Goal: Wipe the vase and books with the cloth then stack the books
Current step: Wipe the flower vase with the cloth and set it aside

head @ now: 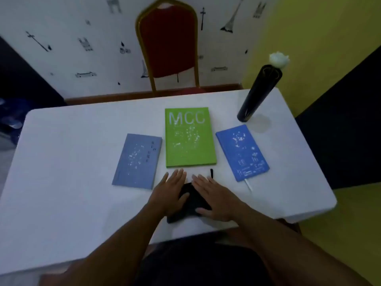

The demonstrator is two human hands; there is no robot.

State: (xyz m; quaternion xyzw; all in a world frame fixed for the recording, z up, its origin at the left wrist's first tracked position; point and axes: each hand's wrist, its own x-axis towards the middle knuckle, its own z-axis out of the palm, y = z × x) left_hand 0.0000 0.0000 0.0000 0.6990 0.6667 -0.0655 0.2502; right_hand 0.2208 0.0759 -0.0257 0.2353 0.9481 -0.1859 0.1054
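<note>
Matt black cloth (191, 205), glossy dark vase (257, 93), smooth white table (72, 182), matt book covers (189, 139)

Both hands cover most of the black cloth (190, 205); small print on the grey-blue book (137, 161) is illegible.

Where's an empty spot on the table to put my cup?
The widest bare patch is the table's left side, beyond the grey-blue book. There is also room behind it, left of the green book. The middle is crowded: three books, both hands flat on the black cloth; the vase fills the far right corner.
</note>
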